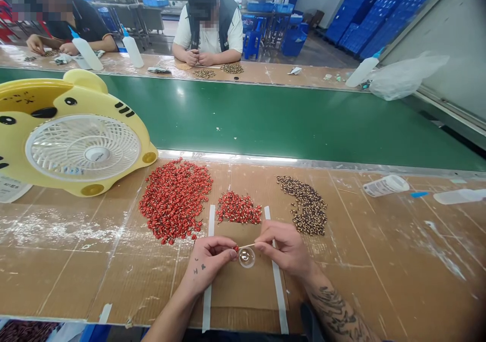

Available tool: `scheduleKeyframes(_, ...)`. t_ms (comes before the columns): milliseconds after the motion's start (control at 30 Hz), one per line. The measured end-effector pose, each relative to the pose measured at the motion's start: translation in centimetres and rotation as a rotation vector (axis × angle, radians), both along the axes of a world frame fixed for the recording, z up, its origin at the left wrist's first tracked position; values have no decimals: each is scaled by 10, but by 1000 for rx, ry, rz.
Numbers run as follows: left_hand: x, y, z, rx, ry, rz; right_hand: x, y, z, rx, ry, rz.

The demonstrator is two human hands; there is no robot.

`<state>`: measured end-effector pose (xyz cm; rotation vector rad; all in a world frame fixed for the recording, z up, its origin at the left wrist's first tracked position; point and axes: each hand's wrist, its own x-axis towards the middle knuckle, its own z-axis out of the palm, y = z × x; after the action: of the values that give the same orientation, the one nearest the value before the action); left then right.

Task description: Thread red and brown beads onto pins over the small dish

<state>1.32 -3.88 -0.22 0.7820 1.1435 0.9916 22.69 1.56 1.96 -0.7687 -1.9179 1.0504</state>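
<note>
My left hand (208,261) is pinched on a small red bead (236,249) just above a tiny clear dish (246,257) on the cardboard mat. A thin pale stick (247,245) is pinched in my right hand (283,246), and its tip meets the bead. Beyond my hands lie a small heap of red beads (239,208), a large heap of red beads (174,198) to the left and a heap of dark brown-and-white beads (307,205) to the right.
A yellow cat-shaped desk fan (72,132) stands at the left. White squeeze bottles (385,185) lie at the right. A green conveyor belt (266,119) runs across the middle. Two other people sit across it with bead heaps, bottles (132,51) and a plastic bag (402,76).
</note>
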Motion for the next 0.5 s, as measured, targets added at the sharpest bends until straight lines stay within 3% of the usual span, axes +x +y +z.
scheduleKeyframes(233, 0, 1, 0, -27, -2, 7, -3, 1, 2, 17, -64, 24)
scheduleKeyframes(500, 0, 0, 2, 30, 57, 10, -8, -3, 0, 15, -150, -92)
